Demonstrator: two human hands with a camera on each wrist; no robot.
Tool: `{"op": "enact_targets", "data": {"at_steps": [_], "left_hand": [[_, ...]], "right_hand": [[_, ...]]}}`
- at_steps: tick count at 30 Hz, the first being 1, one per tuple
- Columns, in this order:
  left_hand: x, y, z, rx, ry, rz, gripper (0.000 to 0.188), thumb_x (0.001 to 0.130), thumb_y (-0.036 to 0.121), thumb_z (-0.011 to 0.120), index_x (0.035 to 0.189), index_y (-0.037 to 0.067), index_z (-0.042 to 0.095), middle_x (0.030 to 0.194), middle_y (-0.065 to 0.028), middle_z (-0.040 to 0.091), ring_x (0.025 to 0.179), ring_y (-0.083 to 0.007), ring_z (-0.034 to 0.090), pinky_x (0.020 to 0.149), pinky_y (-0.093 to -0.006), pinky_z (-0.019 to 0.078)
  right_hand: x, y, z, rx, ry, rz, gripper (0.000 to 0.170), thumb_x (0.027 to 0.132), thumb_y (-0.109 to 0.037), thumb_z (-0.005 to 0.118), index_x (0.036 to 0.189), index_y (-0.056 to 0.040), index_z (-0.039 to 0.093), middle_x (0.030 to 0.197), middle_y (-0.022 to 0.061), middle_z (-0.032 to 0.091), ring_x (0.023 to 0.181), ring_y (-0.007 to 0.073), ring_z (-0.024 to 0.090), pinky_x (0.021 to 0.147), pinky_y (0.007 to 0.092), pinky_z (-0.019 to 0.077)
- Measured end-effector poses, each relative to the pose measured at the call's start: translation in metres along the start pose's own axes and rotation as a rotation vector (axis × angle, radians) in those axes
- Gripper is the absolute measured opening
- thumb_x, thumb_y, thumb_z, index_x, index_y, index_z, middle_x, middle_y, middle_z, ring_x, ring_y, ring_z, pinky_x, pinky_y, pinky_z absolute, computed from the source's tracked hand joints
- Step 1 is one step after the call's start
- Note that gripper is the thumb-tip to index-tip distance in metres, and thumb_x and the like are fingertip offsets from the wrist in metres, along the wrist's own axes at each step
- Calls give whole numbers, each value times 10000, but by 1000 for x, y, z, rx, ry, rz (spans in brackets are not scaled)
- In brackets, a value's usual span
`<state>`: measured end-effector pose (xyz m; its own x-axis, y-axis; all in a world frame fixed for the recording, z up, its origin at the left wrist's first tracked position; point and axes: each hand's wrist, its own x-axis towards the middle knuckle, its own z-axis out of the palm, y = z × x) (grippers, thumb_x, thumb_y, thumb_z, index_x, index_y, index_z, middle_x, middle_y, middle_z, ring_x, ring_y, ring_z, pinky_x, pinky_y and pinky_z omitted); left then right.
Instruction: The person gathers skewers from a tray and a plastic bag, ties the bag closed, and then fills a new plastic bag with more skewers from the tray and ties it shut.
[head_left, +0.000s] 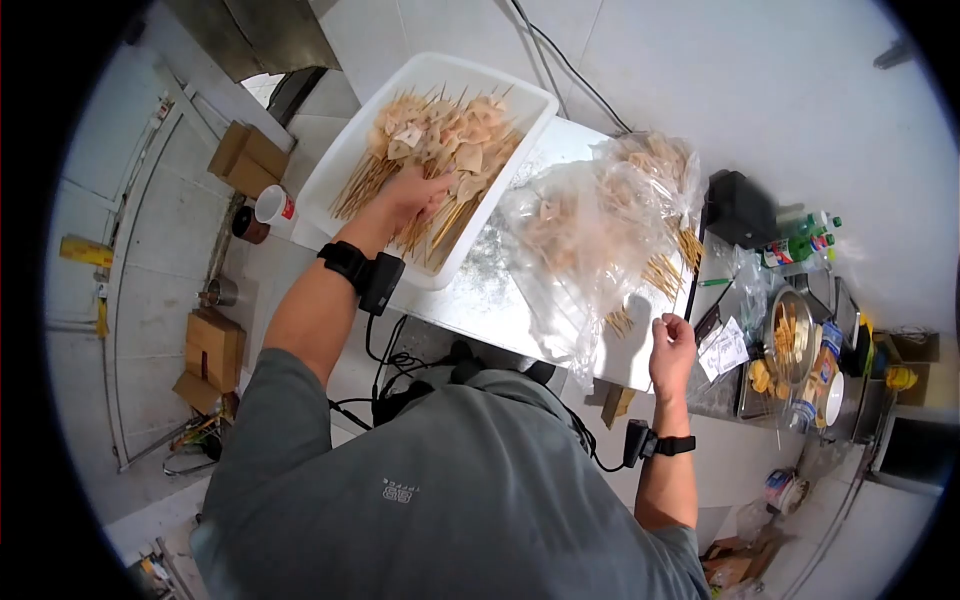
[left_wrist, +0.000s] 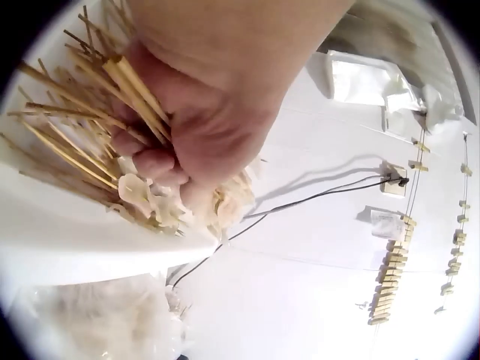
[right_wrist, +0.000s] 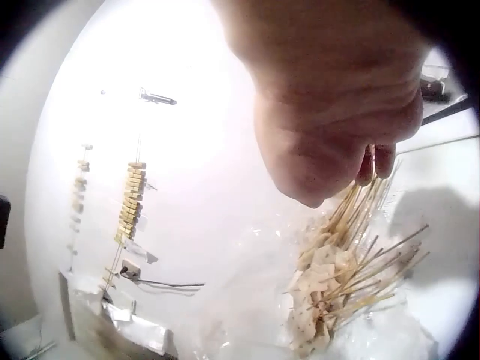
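In the head view my left hand (head_left: pixel 412 198) is inside a white bin (head_left: pixel 335 150), its fingers curled round skewer sticks. The left wrist view shows several sticks (left_wrist: pixel 135 94) between the palm and fingers of my left hand (left_wrist: pixel 202 120), with pale, flat food pieces (left_wrist: pixel 150 202) beyond. My right hand (head_left: pixel 672 350) hangs loosely curled at the table's right front edge, apart from the bagged skewers (head_left: pixel 575 225) and holding nothing visible. In the right wrist view skewers (right_wrist: pixel 326 277) lie beyond the fingertips of my right hand (right_wrist: pixel 337 127).
Clear plastic bags of skewers cover the right part of the white table (head_left: pixel 465 310). A black box (head_left: pixel 740 208), green bottles (head_left: pixel 795 248) and a metal bowl (head_left: pixel 792 335) stand farther right. Cardboard boxes (head_left: pixel 213 350) and a white tub (head_left: pixel 272 205) are at the left.
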<state>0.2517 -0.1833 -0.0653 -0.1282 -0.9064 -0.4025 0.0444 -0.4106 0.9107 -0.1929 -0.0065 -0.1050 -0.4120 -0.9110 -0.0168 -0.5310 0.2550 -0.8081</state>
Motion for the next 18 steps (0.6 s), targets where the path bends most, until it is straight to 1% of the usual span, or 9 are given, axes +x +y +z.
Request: {"op": "enact_targets", "data": {"at_steps": [2,5,6,8,10,12,14,16,18], "left_hand": [[-9,8,1,37,-5,-78,161,916,210,653,892,91,547,587,50,437,455,-54,386,417,-229,310],[-13,8,3,18,-20,-79,139,933,194,626,877,107,534,621,61,439,485,-44,396,437,-212,322],[-15,8,5,18,-20,-74,139,933,194,626,877,107,534,621,61,439,485,-44,396,437,-212,322],[-23,9,11,-122,-121,1,128,954,176,590,862,126,517,648,66,430,508,-42,394,458,-209,333],[-33,17,21,-209,-146,38,126,963,167,571,859,132,510,652,67,424,513,-43,388,470,-208,336],[-44,26,36,-294,-173,73,128,972,157,553,856,138,502,656,68,417,518,-43,383,481,-208,339],[-53,37,56,-397,-129,249,116,982,140,532,870,138,500,656,67,413,532,-44,379,496,-213,344],[-62,55,79,-449,-162,316,114,986,134,521,878,112,493,657,58,406,543,-52,375,514,-218,351],[-72,70,102,-475,-54,500,134,971,119,539,849,73,510,623,43,440,518,-60,406,490,-230,363]], "right_hand": [[7,-13,-2,85,15,-46,257,887,-159,669,1043,38,617,953,112,639,857,179,608,787,303,491],[8,-49,3,133,59,-98,251,895,-131,650,1077,34,597,975,95,614,852,164,591,780,293,488],[8,-62,6,193,95,-129,253,896,-119,645,1091,33,589,986,91,604,853,162,585,781,290,488],[6,-88,14,292,102,-184,270,893,-73,627,1137,20,557,1034,95,582,920,150,565,811,277,478],[-4,-122,24,457,66,-277,310,896,-69,628,1182,8,538,1072,85,582,940,141,560,836,275,471],[-23,-160,40,644,-46,-345,333,903,-72,630,1212,-6,523,1095,67,584,952,135,551,860,275,461],[-39,-189,64,730,-269,-339,332,909,-60,626,1219,-15,516,1106,55,588,964,132,545,875,278,455],[-47,-211,101,803,-379,-156,280,938,-110,615,1192,-25,534,1114,49,593,963,123,542,877,265,444],[-38,-218,140,1013,-487,147,287,987,-262,555,1150,-27,566,1110,59,616,962,138,566,881,267,447]]}}
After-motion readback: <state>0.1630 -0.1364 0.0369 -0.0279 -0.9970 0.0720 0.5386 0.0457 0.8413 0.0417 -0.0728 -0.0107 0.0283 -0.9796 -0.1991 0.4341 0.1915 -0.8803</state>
